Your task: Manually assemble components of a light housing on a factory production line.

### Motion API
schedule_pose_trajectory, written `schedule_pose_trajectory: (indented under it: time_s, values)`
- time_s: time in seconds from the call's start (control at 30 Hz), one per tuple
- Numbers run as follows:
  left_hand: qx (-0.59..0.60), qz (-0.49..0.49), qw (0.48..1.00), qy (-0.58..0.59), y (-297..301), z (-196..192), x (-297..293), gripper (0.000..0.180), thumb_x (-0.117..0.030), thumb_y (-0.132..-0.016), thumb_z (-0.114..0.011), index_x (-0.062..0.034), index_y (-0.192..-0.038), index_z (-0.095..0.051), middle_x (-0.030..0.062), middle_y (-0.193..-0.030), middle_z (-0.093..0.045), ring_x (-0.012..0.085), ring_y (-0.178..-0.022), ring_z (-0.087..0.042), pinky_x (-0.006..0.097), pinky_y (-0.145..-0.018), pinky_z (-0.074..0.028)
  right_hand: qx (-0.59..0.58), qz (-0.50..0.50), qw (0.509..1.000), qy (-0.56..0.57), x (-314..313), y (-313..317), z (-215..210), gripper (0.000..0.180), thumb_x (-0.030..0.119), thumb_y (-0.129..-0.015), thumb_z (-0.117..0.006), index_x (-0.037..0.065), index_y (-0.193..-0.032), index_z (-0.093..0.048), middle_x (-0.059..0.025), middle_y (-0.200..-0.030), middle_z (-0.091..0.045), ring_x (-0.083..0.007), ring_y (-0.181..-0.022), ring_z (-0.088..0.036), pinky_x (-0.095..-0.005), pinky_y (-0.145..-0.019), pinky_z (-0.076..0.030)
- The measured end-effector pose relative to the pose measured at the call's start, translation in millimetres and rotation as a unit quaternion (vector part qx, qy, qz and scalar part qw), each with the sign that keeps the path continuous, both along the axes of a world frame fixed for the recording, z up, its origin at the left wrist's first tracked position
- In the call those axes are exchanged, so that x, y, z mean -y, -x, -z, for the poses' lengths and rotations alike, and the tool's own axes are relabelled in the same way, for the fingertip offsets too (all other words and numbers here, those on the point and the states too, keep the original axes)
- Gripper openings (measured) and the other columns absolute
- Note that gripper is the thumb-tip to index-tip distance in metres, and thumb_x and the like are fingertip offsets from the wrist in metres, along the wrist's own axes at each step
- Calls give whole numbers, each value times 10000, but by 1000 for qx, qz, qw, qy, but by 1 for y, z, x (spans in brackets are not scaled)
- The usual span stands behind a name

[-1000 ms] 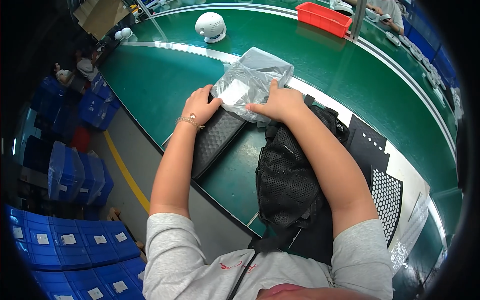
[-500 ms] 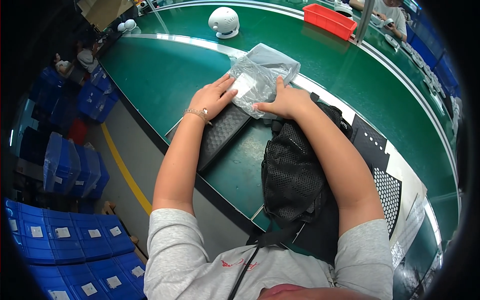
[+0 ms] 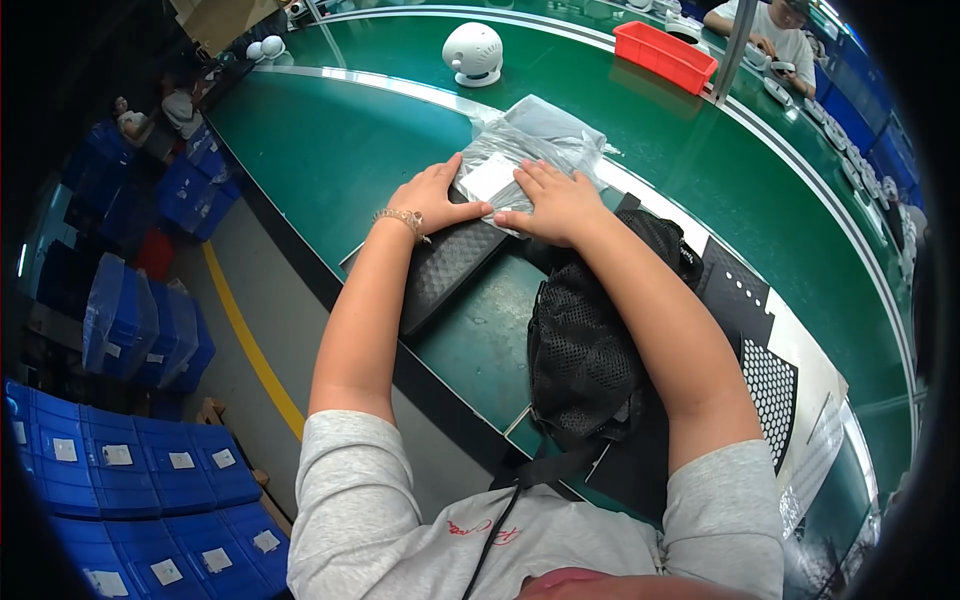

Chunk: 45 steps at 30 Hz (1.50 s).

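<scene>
Head view: two hands pressing one clear plastic bag at upper centre of the green table.
Left hand and right hand lie flat, fingers spread, grasping nothing; one black textured panel below, one black mesh bag lower right.

Left hand: centre frame, palm down, fingers spread flat.
Right hand: just beside it, palm down, fingers extended.

Plastic bag lies on table, behind panel, left of mesh bag.
</scene>
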<state>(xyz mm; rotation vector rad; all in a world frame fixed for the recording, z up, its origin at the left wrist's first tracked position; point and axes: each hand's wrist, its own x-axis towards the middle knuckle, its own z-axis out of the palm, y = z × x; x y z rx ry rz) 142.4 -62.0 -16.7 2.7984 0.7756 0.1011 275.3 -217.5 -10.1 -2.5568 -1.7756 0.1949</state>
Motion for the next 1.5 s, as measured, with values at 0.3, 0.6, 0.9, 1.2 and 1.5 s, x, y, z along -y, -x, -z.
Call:
schedule_pose_trajectory:
  time_s: [0.3, 0.6, 0.9, 1.2, 1.5]
  values:
    - [-32, -1, 999, 21, -1, 1, -3, 1037, -734, -587, -515, -95, -1356, -243, 137, -1376, -286, 269, -1256, -305, 371, -1008, -279, -72, 20, 997, 9, 2, -12, 8, 956, 757, -699, -336, 113, -1381, -154, -51, -1451, -79, -177, -1336, -70, -460, -1054, -90]
    - [41, -60, 997, -13, 83, -14, 7, 763, -572, -802, -400, -123, -1377, -179, 110, -1441, -113, 243, -1330, -109, 440, -1047, -121, 165, -155, 912, -343, 32, 30, -7, 398, 377, -786, -547, 77, -1048, -545, -59, -1204, -481, -218, -1202, -361, -411, -989, -265]
    - [210, -104, 972, -25, 132, 48, 79, 437, -378, -873, -391, -165, -1249, -458, 92, -1365, -329, 280, -1302, -184, 481, -1038, -81, 41, -182, 937, -297, 70, 43, -35, 274, 236, -769, -566, 59, -977, -571, -81, -1090, -553, -231, -1096, -462, -374, -932, -327]
    - [-7, -113, 994, -1, 125, -11, 107, 680, -525, -775, -492, -138, -1317, -355, 93, -1410, -237, 251, -1326, -133, 471, -1048, -40, -70, -227, 949, -206, 225, 56, -100, 269, 197, -735, -631, 73, -968, -576, -83, -986, -583, -243, -1011, -524, -453, -991, -271]
    - [69, -56, 991, -101, 119, -3, 108, 536, -296, -659, -698, -97, -1135, -555, 212, -1195, -474, 334, -1152, -425, 349, -933, -377, -11, -54, 962, -266, 401, 61, -114, 267, 220, -682, -631, 48, -884, -599, -80, -837, -610, -265, -859, -572, -456, -897, -357]
